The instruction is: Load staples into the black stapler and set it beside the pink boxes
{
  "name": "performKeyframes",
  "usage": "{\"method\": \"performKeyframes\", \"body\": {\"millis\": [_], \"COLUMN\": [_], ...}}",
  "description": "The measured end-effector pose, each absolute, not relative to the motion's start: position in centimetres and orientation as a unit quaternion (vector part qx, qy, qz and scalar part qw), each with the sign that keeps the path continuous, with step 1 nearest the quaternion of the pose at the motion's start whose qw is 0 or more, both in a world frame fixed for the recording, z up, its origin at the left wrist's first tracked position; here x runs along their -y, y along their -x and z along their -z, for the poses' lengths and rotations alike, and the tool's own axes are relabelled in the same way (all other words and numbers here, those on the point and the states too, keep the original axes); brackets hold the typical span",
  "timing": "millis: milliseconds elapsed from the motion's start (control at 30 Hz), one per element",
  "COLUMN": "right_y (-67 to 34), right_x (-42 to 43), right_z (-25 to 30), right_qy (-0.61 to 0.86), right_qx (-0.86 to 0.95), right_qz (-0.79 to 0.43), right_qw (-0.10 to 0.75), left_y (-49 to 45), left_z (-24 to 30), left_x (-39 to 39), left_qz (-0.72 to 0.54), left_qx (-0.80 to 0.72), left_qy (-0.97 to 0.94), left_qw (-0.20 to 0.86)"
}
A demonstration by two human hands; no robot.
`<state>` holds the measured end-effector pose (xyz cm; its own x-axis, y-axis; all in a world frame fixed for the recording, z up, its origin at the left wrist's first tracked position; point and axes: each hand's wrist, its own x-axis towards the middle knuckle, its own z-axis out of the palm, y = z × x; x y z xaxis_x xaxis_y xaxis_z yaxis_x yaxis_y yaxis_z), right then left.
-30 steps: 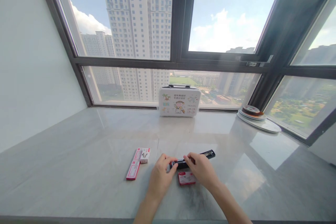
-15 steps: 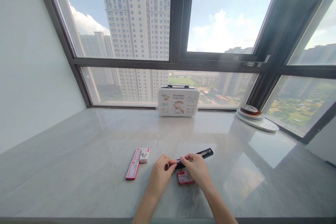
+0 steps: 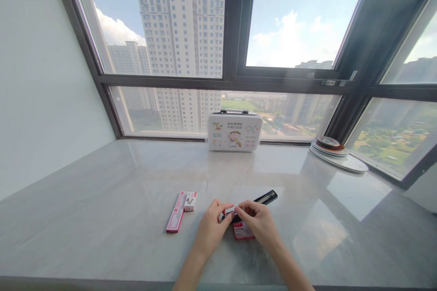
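The stapler [image 3: 264, 198] is located on the sill [image 3: 102, 200], close to the middle of the front edge. It is laid slantwise, with its far end directed toward the back right corner. Only this far end is exposed, as the remainder is covered by both hands.

The left hand [image 3: 210, 226] is placed at the near end of the stapler. Its thumb and forefinger are closed narrowly on that end. The right hand [image 3: 260, 222] is laid over the middle of the stapler, with thumb and forefinger drawn close together just beside the left fingertips. Whether anything is pinched between them cannot be told, since the detail is too small.

A red box [image 3: 240, 232] is positioned flat beneath the right hand, partly covered by it, and nearer the front edge than the stapler.

To the left of the left hand, a long pink box [image 3: 175, 218] is laid flat, pointing toward the back edge. A small white box [image 3: 190, 201] is set touching its far end.

A white case [image 3: 235, 132] is stood upright at the middle of the back edge, against the window. A stack of plates [image 3: 336, 152] is placed near the back right corner.
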<state>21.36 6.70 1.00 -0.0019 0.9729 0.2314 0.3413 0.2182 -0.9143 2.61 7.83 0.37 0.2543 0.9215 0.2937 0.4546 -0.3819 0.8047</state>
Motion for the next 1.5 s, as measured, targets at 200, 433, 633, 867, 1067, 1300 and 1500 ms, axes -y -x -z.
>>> {"method": "performKeyframes", "body": {"millis": [200,433,633,867,1067,1300,1500], "right_y": [-21.9,-23.0,-23.8,-24.1,-24.1,-23.9,-22.9], "right_x": [-7.1,-7.6,-8.0,-8.2,-8.1,-7.2,-7.6], "right_z": [-1.7,-3.6,-4.6,-4.2,-3.7,-3.5,-2.1], "right_qy": [0.501,0.480,0.462,0.451,0.458,0.542,0.578], "right_qx": [0.673,0.748,0.798,0.819,0.825,0.762,0.688], "right_qz": [-0.305,-0.271,-0.246,-0.216,-0.190,-0.171,-0.286], "right_qw": [0.450,0.370,0.298,0.280,0.270,0.310,0.334], "left_y": [-2.6,-2.7,-3.0,-3.0,-2.9,-2.8,-2.9], "left_z": [-0.6,-0.5,-0.7,-0.7,-0.6,-0.5,-0.5], "left_x": [-7.7,-7.5,-7.2,-7.1,-6.9,-7.0,-7.1], "left_qz": [-0.385,-0.403,-0.401,-0.394,-0.388,-0.385,-0.382], "left_qx": [-0.461,-0.472,-0.475,-0.481,-0.480,-0.481,-0.477], "left_qy": [-0.739,-0.732,-0.739,-0.748,-0.758,-0.761,-0.764], "left_qw": [0.305,0.280,0.259,0.233,0.208,0.205,0.206]}}
